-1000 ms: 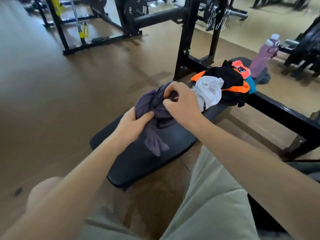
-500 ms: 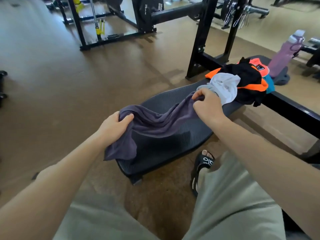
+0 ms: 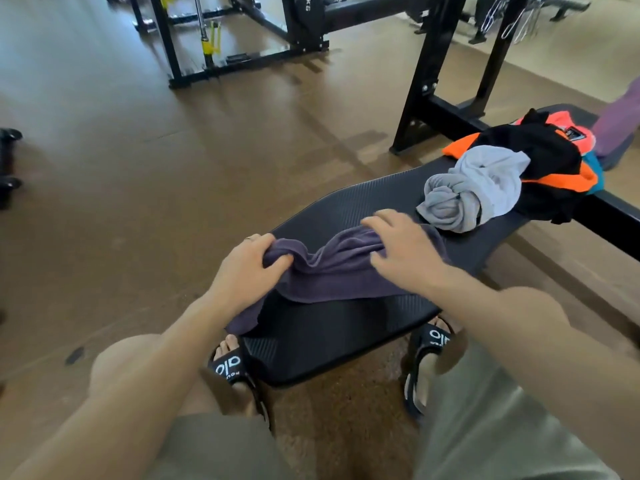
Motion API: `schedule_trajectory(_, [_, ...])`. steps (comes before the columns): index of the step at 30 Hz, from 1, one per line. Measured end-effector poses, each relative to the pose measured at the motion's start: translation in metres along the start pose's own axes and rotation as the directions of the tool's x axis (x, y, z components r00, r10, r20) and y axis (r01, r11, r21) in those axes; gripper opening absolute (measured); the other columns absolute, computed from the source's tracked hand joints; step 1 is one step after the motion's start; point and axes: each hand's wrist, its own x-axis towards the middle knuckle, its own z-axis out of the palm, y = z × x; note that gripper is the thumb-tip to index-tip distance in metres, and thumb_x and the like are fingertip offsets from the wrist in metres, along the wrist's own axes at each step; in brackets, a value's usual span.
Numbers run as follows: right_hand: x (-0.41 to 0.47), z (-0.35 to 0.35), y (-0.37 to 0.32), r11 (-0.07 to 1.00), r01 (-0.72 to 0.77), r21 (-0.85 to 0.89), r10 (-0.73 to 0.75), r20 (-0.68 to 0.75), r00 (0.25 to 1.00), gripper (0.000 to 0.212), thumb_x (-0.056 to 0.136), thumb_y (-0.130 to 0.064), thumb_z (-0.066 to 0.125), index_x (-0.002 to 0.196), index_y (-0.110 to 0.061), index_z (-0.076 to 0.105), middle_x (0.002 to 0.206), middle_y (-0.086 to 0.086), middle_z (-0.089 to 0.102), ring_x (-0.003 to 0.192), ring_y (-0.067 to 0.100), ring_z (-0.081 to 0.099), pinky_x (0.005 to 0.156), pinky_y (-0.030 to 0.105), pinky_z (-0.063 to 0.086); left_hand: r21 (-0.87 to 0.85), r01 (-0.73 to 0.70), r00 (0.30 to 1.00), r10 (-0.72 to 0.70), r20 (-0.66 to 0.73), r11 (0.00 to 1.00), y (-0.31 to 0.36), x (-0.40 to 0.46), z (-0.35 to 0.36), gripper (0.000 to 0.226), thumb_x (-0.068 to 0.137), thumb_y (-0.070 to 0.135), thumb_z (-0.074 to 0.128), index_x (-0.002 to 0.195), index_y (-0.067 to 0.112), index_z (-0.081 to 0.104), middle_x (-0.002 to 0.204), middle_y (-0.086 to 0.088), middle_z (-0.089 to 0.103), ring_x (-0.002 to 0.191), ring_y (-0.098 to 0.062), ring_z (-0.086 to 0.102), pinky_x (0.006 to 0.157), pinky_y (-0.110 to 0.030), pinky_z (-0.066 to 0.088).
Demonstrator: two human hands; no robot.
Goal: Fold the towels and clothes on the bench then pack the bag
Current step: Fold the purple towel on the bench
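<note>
1. The left hand [image 3: 247,268] grips the left end of the purple towel [image 3: 332,275]: fingers and thumb are curled round a bunched fold of cloth.
2. The right hand [image 3: 403,252] rests on the right part of the towel with the fingers spread and nearly straight, palm down. The hand is slightly blurred.
3. The purple towel lies stretched between the two hands across the near end of the bench [image 3: 346,334]. It is creased along its length. One corner hangs over the left edge of the bench, below the left hand.
4. A crumpled grey cloth [image 3: 474,188] lies on the bench beyond the right hand, just beside the towel's far end.
5. A pile of black and orange clothes [image 3: 547,157] sits behind the grey cloth, touching it, farther along the bench. A strip of teal cloth [image 3: 597,174] shows at its right edge.
6. A purple bottle [image 3: 620,123] stands at the far end of the bench, cut off by the right edge of the view.
7. The person's feet, in black sandals [image 3: 230,368], stand on the brown floor [image 3: 138,202], one on either side of the near end of the bench.
8. Black gym frames [image 3: 429,74] stand on the floor behind the bench.
</note>
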Motion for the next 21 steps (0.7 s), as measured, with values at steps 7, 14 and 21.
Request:
schedule_trajectory(7, [0.008,0.061,-0.014,0.967,0.250,0.049,-0.253,0.062,0.966,0.051,0.081,-0.029,0.068,0.131,-0.024,0.058,0.137,-0.001,0.058,0.130,0.021,0.050,0.110,0.043,0.040,0.139,-0.152,0.982,0.166,-0.092,0.978,0.008,0.005,0.007,0.030,0.089,0.056,0.054,0.080,0.027,0.049,0.080,0.009,0.050,0.080,-0.013,0.053,0.067,-0.033,0.042])
schedule_trajectory(14, [0.028,0.062,-0.024,0.951,0.307,0.021,-0.306,-0.043,0.951,0.024,0.082,-0.025,0.066,0.106,-0.023,0.060,0.106,-0.005,0.064,0.110,0.022,0.055,0.102,0.041,0.042,0.214,-0.180,0.971,0.209,-0.121,0.960,0.007,-0.008,-0.002,0.017,0.087,0.044,0.060,0.093,0.031,0.051,0.091,0.011,0.049,0.077,-0.013,0.056,0.063,-0.034,0.047])
schedule_trajectory(21, [0.040,0.062,-0.020,0.935,0.349,-0.063,-0.355,-0.138,0.925,0.004,0.089,-0.019,0.056,0.087,-0.018,0.059,0.086,0.000,0.058,0.088,0.024,0.054,0.101,0.043,0.042,0.358,-0.135,0.952,0.221,-0.211,0.924,0.006,-0.015,-0.003,0.030,0.086,0.017,0.062,0.082,0.024,0.033,0.086,0.008,0.037,0.062,-0.023,0.041,0.050,-0.034,0.038])
